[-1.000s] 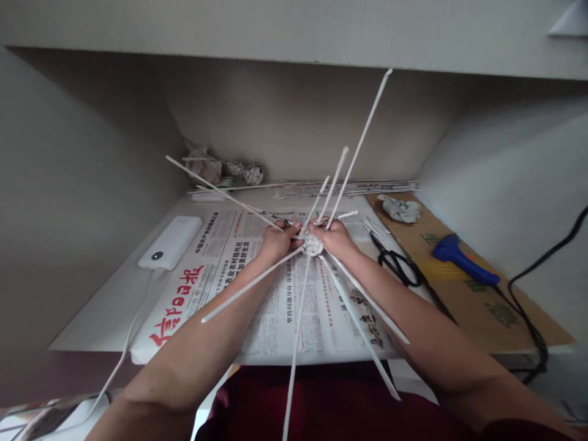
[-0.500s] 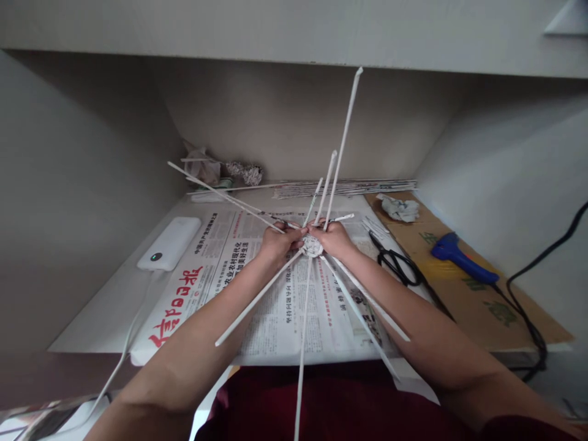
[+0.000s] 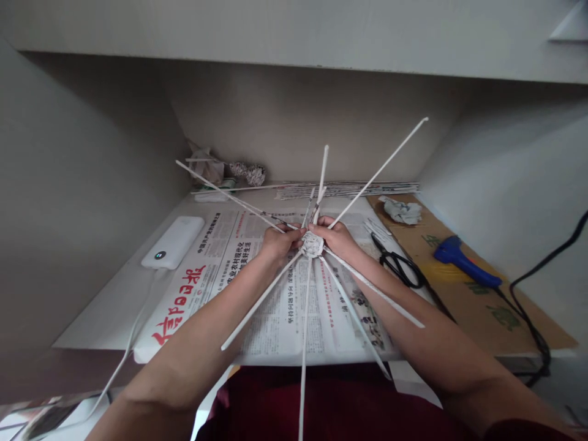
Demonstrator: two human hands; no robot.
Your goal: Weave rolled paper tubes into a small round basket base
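Observation:
Between my hands is a small round woven paper base (image 3: 313, 244), with several long rolled-paper rods spreading out from it like spokes. My left hand (image 3: 279, 240) is closed on the base's left edge, thumb on top, with rods running out past its fingers. On the other side my right hand (image 3: 334, 234) pinches the upper right edge, its thumb close to the left one. A long white paper rod (image 3: 381, 171) slants up and right from my right hand. Another paper rod (image 3: 303, 343) points down toward my body. The fingers under the base are partly hidden.
Newspaper (image 3: 271, 306) covers the table beneath my hands. Black scissors (image 3: 397, 263), a blue glue gun (image 3: 466, 263) and crumpled paper (image 3: 400, 210) lie at right, partly on cardboard (image 3: 519, 318). A white power bank (image 3: 173, 243) with a cable sits left. Paper rods (image 3: 349, 189) lie along the back.
The long rod at my right hand has swung from nearly upright down to the right. A short rod beside that hand now points upward. My left hand keeps its hold on the base.

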